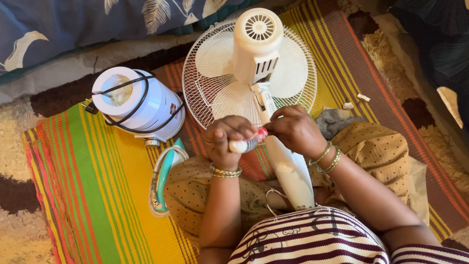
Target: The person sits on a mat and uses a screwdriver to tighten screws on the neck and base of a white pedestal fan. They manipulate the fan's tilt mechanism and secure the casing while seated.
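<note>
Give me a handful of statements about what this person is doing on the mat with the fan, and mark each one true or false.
1. The white fan lies on the striped mat with its grille toward the floor. True.
2. The left hand grips a small tool with a red and white handle. True.
3. The right hand rests flat on the mat, away from the fan. False: it is raised at the fan's neck, meeting the tool's tip.
4. A white appliance wrapped in a black cord sits left of the fan. True.
5. The teal and white iron stands on top of the fan. False: it lies on the mat beside the person's knee.
</note>
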